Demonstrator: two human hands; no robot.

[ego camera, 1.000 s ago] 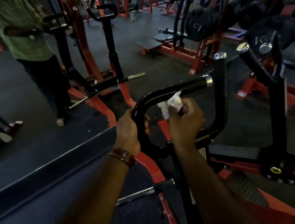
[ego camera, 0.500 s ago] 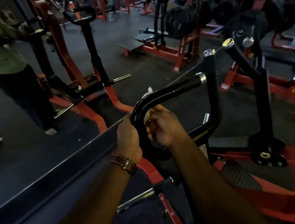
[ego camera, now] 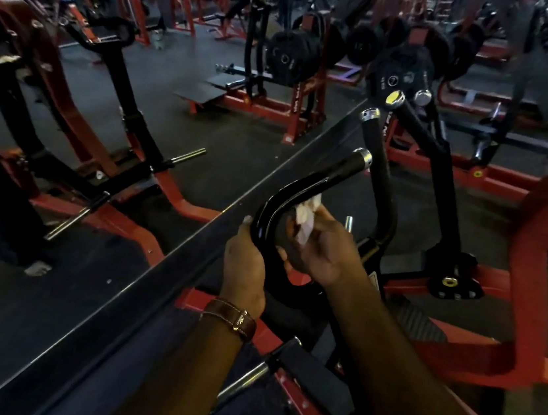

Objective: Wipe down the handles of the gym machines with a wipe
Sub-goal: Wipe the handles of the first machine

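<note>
Partly hidden wipe [ego camera: 306, 215] in right hand [ego camera: 324, 250], left hand [ego camera: 245, 269] gripping handle [ego camera: 306, 186]

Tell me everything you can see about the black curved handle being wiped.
The black curved handle is a glossy, painted-looking tube bending up from the machine, then angling up and right to a chrome end cap. The left hand grips its lower bend; the right hand holds a crumpled white wipe against its underside.
</note>
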